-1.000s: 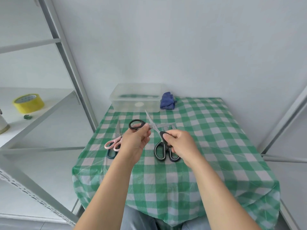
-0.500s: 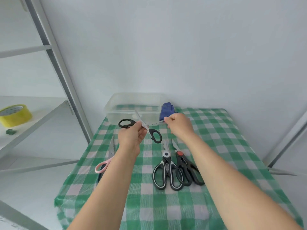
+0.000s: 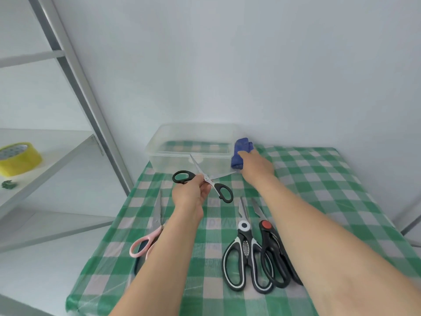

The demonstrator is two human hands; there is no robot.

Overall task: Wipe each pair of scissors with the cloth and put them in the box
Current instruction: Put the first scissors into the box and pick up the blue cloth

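Green-check worktop (image 3: pixel 319 201). Near: kitchen shears (image 3: pixel 245 254), pink scissors (image 3: pixel 145 242). Middle: left hand (image 3: pixel 190 195), fingers pinching black scissors (image 3: pixel 206 179), blades splayed. Far: right hand (image 3: pixel 256 165) on blue cloth (image 3: pixel 240 149), grip indiscernible; clear box (image 3: pixel 159 160). Risk: open blade-tip nicking the reaching wrist.

The left hand (image 3: pixel 191 195) is lifting up on a bare, half-bent forearm, pinching one handle of the open black-handled scissors (image 3: pixel 213 183) between thumb and curled fingers. The right arm is stretching far forward. The right hand (image 3: pixel 256 166) is lying back-up against the blue cloth (image 3: pixel 242 145), its fingers mostly hidden.
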